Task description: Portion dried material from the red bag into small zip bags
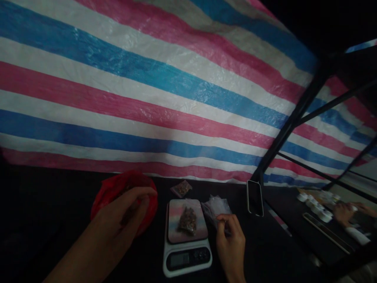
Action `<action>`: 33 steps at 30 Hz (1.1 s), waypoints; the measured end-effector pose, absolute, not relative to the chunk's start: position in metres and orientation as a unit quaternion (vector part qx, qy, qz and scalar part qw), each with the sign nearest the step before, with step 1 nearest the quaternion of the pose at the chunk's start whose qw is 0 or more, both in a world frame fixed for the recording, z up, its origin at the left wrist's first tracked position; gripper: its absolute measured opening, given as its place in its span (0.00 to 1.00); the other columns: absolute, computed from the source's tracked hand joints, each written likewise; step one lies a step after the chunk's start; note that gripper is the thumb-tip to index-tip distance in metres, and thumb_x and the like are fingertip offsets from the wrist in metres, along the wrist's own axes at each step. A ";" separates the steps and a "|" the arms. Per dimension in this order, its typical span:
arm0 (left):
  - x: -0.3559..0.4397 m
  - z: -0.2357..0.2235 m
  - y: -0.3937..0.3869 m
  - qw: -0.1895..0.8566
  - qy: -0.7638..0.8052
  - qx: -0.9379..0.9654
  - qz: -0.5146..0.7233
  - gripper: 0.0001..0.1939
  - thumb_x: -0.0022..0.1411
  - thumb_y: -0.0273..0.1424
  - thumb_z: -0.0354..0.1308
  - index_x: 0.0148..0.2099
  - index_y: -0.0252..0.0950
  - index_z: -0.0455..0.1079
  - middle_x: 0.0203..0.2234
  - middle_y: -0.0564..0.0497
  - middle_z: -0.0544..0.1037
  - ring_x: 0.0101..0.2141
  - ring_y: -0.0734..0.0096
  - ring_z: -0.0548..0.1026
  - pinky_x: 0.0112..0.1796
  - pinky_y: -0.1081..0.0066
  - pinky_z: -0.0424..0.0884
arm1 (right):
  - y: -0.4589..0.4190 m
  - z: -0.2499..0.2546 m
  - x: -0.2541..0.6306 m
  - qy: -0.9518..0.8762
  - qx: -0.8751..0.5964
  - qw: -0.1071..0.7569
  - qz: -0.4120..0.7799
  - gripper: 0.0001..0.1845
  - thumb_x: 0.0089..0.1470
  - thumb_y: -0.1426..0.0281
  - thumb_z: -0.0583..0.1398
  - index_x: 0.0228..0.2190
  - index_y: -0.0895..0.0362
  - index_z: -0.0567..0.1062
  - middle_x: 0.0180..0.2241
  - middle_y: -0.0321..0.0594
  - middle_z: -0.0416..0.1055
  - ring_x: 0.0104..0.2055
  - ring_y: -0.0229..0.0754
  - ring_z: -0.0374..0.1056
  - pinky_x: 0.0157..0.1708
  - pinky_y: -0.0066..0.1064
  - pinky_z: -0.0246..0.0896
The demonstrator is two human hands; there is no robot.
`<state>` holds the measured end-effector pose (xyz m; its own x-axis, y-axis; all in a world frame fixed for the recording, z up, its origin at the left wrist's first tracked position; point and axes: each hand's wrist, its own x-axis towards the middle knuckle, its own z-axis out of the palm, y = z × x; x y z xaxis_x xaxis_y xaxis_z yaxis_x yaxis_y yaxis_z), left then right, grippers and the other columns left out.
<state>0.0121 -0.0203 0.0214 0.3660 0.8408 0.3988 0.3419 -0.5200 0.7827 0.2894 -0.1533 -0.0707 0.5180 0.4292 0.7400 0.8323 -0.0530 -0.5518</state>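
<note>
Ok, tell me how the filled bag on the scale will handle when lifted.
The clear bag would likely flex, its film looking thin and creased. Its small brown pieces would probably shift as it lifts. Lying on the digital scale, it seems unlikely to roll.

A single camera worn on the person's head is giving the only view, looking forward and down from above the near side of the dark table (141, 263). It is facing the striped sheet (147, 86), which is filling the upper part, its stripes sloping down to the right. The left hand (123, 216), the right hand (231, 239) and the scale (188, 257) are lying close to the lens, low in view, while the far right is taking in another person's hands (344, 214), smaller and more distant.
</note>
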 end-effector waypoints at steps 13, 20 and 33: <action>0.026 0.012 -0.023 0.304 0.368 0.787 0.390 0.18 0.68 0.49 0.52 0.47 0.47 0.79 0.47 0.51 0.86 0.48 0.55 0.83 0.49 0.64 0.77 | -0.153 -0.069 0.289 -0.457 -0.720 0.504 -0.141 0.14 0.66 0.68 0.54 0.31 0.52 0.77 0.32 0.42 0.76 0.36 0.49 0.74 0.38 0.38 0.68; 0.040 0.015 -0.037 0.315 0.340 0.811 0.357 0.19 0.70 0.44 0.47 0.46 0.47 0.79 0.42 0.51 0.87 0.43 0.60 0.85 0.48 0.68 0.78 | -0.116 -0.017 0.291 -0.560 -0.720 0.408 -0.040 0.13 0.64 0.70 0.58 0.44 0.52 0.83 0.43 0.45 0.78 0.49 0.51 0.73 0.53 0.42 0.67; 0.065 -0.015 -0.045 0.515 0.318 0.657 0.449 0.31 0.64 0.50 0.62 0.62 0.38 0.67 0.60 0.39 0.76 0.63 0.50 0.73 0.65 0.50 0.65 | -0.101 0.069 0.232 -0.718 -0.611 0.302 0.142 0.12 0.55 0.83 0.64 0.32 0.54 0.81 0.37 0.34 0.74 0.38 0.38 0.71 0.38 0.27 0.64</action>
<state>0.0654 -0.0451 -0.0148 0.3943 0.8806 0.2627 -0.0458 -0.2666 0.9627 0.2315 -0.1012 0.0690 -0.0717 0.9626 0.2612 0.7913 0.2143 -0.5726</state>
